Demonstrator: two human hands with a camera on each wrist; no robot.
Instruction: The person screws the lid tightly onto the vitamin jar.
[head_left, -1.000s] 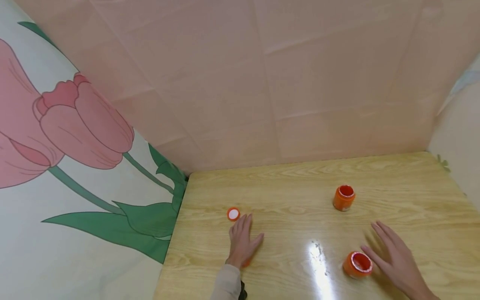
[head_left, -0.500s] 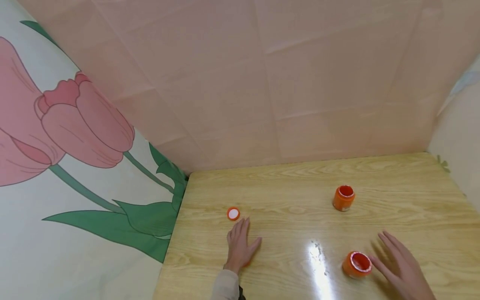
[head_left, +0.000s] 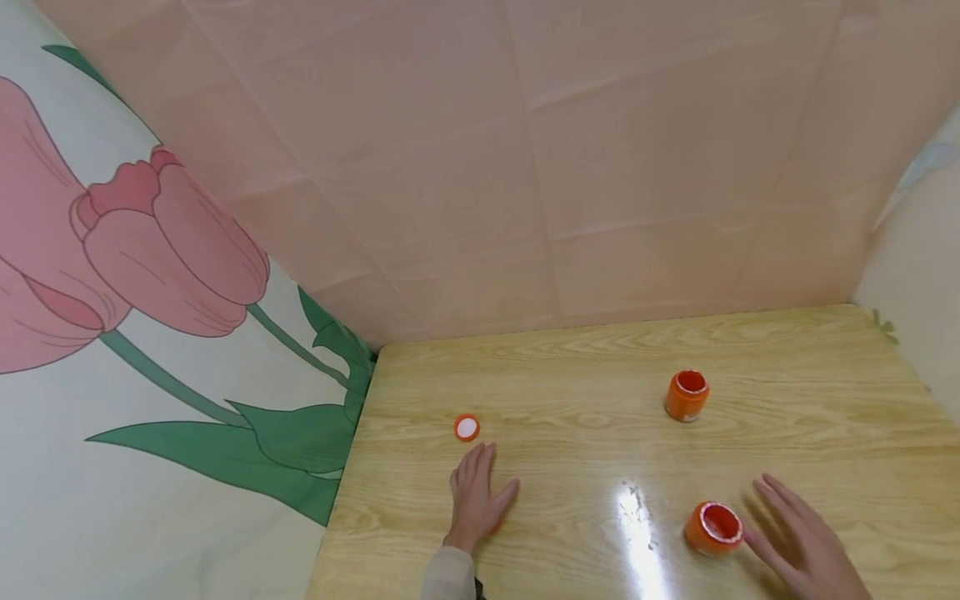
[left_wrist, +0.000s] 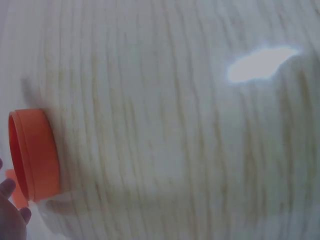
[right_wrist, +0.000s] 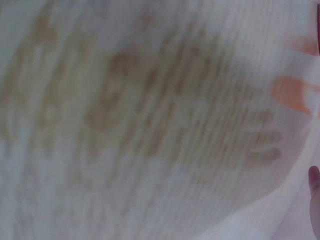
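In the head view, my left hand (head_left: pixel 474 502) lies low over the table with its fingers outstretched and thumb spread. Just past its fingertips is a round orange lid (head_left: pixel 467 427) with a white centre. The left wrist view shows an orange ring-shaped lid (left_wrist: pixel 41 155) near the fingers, with a second orange piece behind it. Beside my right hand (head_left: pixel 802 537), whose fingers are loosely extended, an orange jar (head_left: pixel 714 528) stands upright with its mouth uncovered. The thumb is at the jar's rim; whether it touches, I cannot tell. Farther back stands another uncovered orange jar (head_left: pixel 687 396).
The wooden table (head_left: pixel 570 392) has a bright glare patch between the hands. A beige cloth backdrop (head_left: pixel 525 167) rises at its far edge, and a tulip-printed cloth (head_left: pixel 187 358) borders the left side.
My left hand has drawn back slightly towards me, away from the lid. The orange spot once visible by its wrist is now hidden. My right hand has moved slightly nearer and right.
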